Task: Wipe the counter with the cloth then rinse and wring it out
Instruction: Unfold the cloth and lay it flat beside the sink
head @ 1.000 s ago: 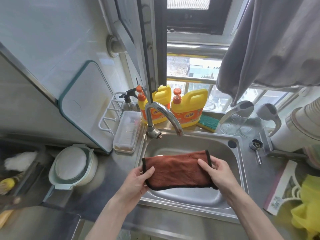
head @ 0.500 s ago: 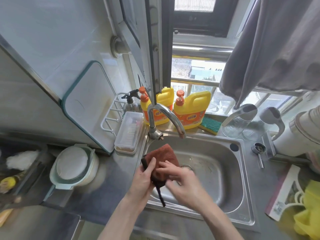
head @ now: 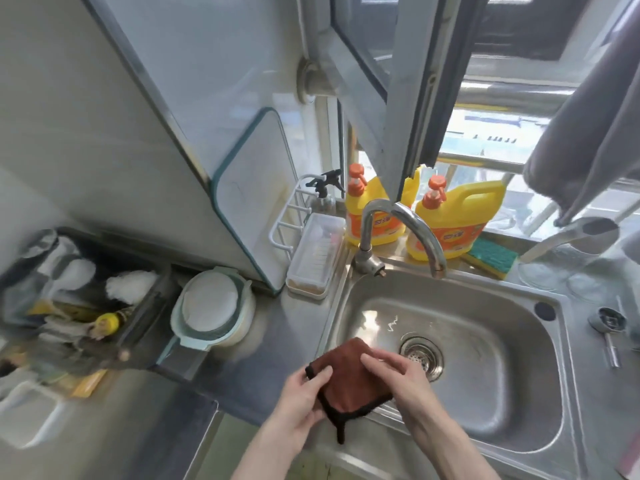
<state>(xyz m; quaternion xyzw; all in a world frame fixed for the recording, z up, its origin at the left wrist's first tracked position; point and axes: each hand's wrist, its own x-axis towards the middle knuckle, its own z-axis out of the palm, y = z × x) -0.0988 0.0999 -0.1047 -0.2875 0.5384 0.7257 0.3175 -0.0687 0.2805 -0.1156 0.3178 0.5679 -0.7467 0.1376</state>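
Steel sink (head: 561,344) below, tap (head: 412,225) off. Left hand (head: 300,396) and right hand (head: 403,379) both pinch my folded cloth (head: 349,388); I should keep the fold square for wiping.

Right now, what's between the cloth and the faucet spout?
Head view: only bare sink basin between cloth and faucet spout; drain strainer sits just right.

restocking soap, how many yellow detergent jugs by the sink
2: left jug behind the faucet, partly hidden by the window frame; right jug beside the green sponge.
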